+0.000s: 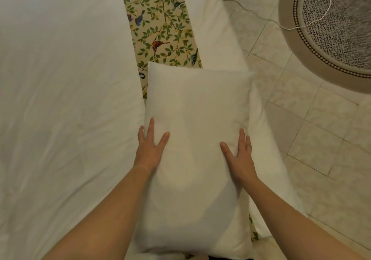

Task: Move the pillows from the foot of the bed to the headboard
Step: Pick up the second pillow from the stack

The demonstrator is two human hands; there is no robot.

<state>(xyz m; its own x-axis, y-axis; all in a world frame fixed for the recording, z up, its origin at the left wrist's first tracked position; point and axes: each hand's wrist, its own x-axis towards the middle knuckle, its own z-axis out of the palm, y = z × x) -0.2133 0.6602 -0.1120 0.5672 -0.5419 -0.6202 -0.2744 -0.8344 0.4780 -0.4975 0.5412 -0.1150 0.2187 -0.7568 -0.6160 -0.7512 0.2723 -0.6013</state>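
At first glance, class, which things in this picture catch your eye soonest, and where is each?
A white pillow fills the centre, with the left hand and right hand flat on its sides. Behind it runs a bird-and-leaf patterned sheet. A round patterned rug lies on the tiled floor, upper right.

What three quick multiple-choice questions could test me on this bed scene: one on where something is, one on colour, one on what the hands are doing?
1. Where is the round patterned rug?
A. on the bed
B. on the tiled floor, upper right
C. under the pillow

2. What does the strip of printed fabric show?
A. red stripes
B. green leaves and birds
C. plain blue

3. How do the left hand and right hand meet the white pillow?
A. fists clenched
B. fingers spread flat on it
C. not touching

Answers: 1 B, it lies on tiles; 2 B, foliage and small birds show; 3 B, both palms rest open.
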